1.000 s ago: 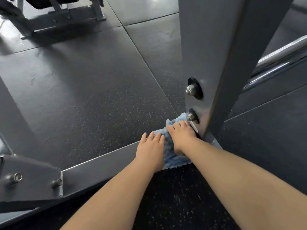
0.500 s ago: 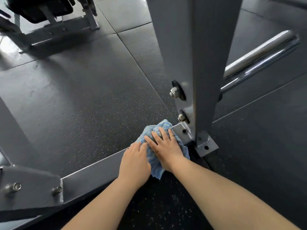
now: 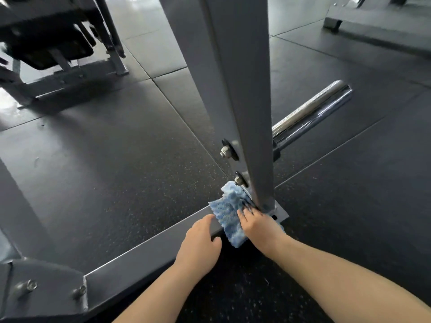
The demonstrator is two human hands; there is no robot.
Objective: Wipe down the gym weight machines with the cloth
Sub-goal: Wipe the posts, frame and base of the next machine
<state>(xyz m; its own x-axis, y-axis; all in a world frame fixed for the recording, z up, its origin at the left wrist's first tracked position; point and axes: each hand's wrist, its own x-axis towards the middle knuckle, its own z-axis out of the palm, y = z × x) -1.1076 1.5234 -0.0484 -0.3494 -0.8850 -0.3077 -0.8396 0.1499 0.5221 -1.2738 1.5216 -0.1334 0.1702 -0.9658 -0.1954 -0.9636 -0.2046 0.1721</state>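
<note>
Down at the foot of the grey upright post (image 3: 235, 89), the blue cloth (image 3: 229, 216) is draped over the low frame rail (image 3: 149, 249), bunched right against the post's base. The right hand (image 3: 258, 226) presses it flat, fingers (image 3: 245, 212) spread and pointing at the post (tips touching the corner). The left hand (image 3: 199, 241) rests open on the rail just beside the cloth. Since the rail's long axis runs down-left from there, the right hand looks best placed to drag the cloth along it.

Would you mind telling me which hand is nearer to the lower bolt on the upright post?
Right. The right hand presses the cloth just below the lower bolt; the left hand rests farther along the base rail.
</note>
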